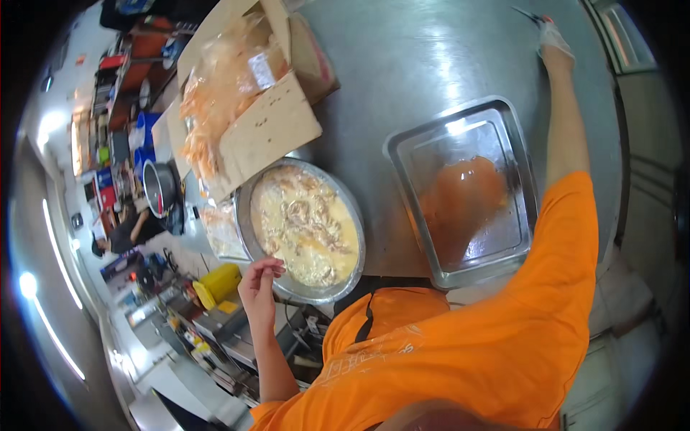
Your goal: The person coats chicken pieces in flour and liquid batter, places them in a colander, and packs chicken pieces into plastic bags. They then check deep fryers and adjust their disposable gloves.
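My left hand (262, 279), bare and loosely curled with nothing seen in it, is at the near left rim of a round metal bowl (353, 215). Pieces that look like meat lie in a pale yellow, creamy mixture (307, 226) in that bowl. Far out at the upper right, my right hand (555, 46), in a thin clear glove, is closed on scissors (531, 15) with red on the handles; their blades point left. Between my arms is a rectangular metal tray (512, 215) holding a thin pool of liquid, with an orange reflection over it.
An open cardboard box (275, 126) holding a clear plastic bag (226, 81) of orange-tinted food stands beyond the bowl on the metal table (377, 54). A yellow container (221, 283) is at the left. A person in dark clothes (126, 231) is farther off, near a large metal pot (160, 188).
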Demonstrator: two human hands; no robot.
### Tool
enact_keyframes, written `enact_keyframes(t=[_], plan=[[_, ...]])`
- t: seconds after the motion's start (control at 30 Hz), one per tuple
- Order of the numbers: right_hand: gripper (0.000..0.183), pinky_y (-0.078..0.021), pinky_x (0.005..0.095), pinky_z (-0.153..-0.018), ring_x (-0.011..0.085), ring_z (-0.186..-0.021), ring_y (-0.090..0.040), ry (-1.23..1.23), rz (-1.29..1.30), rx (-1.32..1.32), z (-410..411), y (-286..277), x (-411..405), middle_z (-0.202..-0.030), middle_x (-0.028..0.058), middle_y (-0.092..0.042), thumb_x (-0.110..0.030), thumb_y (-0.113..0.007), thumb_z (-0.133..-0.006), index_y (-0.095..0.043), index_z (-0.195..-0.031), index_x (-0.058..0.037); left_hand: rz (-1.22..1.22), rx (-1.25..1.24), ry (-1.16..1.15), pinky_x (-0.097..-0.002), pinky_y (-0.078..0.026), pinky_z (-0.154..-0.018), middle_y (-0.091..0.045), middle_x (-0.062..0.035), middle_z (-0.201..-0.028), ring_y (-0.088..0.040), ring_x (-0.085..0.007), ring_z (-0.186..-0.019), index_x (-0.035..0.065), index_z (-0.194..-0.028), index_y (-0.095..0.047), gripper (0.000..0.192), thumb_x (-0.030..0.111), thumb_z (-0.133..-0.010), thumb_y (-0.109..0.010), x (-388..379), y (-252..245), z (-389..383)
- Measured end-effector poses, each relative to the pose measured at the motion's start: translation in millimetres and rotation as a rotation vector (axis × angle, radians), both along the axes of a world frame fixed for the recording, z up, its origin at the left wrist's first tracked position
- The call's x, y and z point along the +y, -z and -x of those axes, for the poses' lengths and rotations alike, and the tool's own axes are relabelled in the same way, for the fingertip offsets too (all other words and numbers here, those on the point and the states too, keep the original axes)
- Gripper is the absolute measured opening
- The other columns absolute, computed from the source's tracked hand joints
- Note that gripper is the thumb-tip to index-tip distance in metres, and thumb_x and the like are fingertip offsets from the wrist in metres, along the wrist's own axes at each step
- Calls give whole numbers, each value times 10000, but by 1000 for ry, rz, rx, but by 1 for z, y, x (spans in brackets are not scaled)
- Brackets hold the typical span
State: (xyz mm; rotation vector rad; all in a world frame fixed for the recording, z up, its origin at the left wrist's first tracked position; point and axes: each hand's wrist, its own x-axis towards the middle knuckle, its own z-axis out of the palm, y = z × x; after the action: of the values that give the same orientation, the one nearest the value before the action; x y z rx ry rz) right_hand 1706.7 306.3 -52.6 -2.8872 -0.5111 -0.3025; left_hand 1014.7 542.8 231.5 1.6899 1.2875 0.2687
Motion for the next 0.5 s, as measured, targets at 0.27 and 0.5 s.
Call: enact_keyframes(t=[0.27, 0.5], plan=[[319, -506, 347, -874, 261, -980, -627, -545, -493, -27, -45, 21, 0, -1095, 128, -645, -209, -478, -990, -594, -1213, -12, -26, -52, -15, -272, -500, -786, -683, -74, -947, -625, -133, -832, -8, -1011, -646, 210, -46, -881, -486, 1, 7, 4], [443, -458, 338, -933, 223, -1070, -558, -1107, -922, 403, 232, -229, 281, -1171, 93, -586, -3, -611, -857, -575, -1284, -114, -114, -197, -56, -259, -490, -788, -660, -48, -957, -606, -109, -847, -13, -1013, -637, 167, -2, -953, -481, -24, -34, 48]])
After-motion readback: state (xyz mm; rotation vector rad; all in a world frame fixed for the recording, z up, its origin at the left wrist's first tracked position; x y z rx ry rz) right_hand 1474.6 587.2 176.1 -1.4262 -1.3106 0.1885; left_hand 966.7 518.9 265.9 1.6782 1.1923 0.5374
